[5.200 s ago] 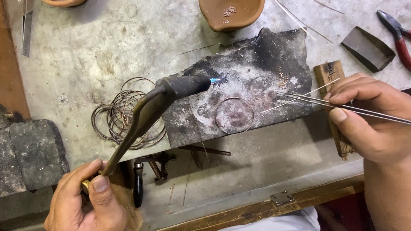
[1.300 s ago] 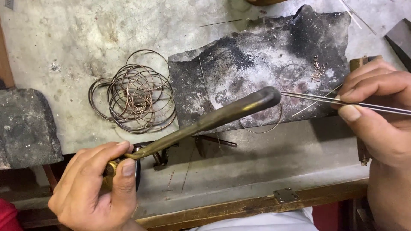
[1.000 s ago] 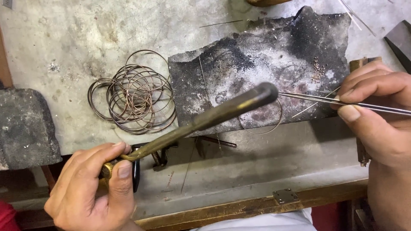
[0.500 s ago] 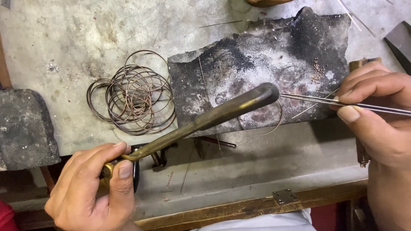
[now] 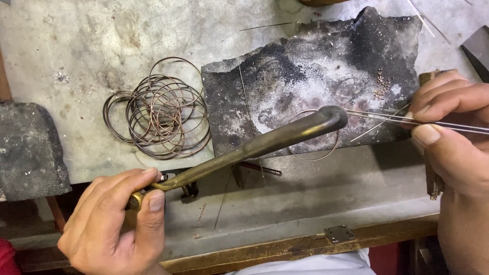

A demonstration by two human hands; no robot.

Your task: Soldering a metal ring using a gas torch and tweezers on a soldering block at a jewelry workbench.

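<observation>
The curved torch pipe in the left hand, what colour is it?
Dull brassy brown, darker at the bent tip; the torch pipe shows clearly in the head view, held by the left hand.

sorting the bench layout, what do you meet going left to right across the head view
dark stone slab → left hand → pile of wire rings → brass torch nozzle → single wire ring on the charred block → right hand holding tweezers

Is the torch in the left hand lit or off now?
Off, it seems: the torch in the left hand shows no flame at its tip.
</observation>
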